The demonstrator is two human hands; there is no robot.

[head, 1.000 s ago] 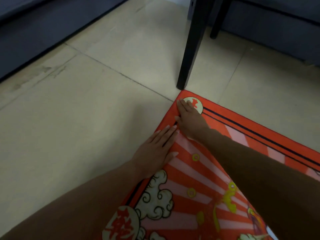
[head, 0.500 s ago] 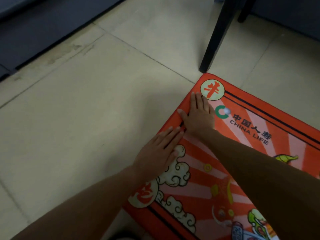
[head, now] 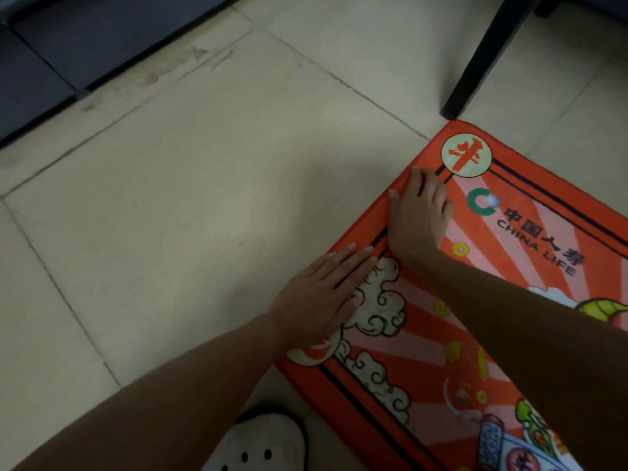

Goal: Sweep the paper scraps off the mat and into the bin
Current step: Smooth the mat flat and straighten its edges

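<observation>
An orange-red mat (head: 530,232) with cartoon clouds and the words CHINA LIFE lies on the tiled floor, filling the right side of the head view. My left hand (head: 319,297) rests flat on its left edge, fingers straight and together. My right hand (head: 419,212) lies palm down just beyond it, near the far corner, fingers extended along the same edge. A tiny pale speck (head: 492,199) sits on the mat by the green logo; I cannot tell whether it is a paper scrap. No bin is in view.
A black furniture leg (head: 475,69) stands on the beige tiles just past the mat's far corner. Dark furniture (head: 85,39) runs along the top left. A white perforated shoe (head: 261,443) is at the bottom, beside the mat's near corner.
Both hands have slid along the mat's left edge, back from the far corner. The round emblem that the right hand covered is now bare. The view has tilted down and the shoe has appeared.
</observation>
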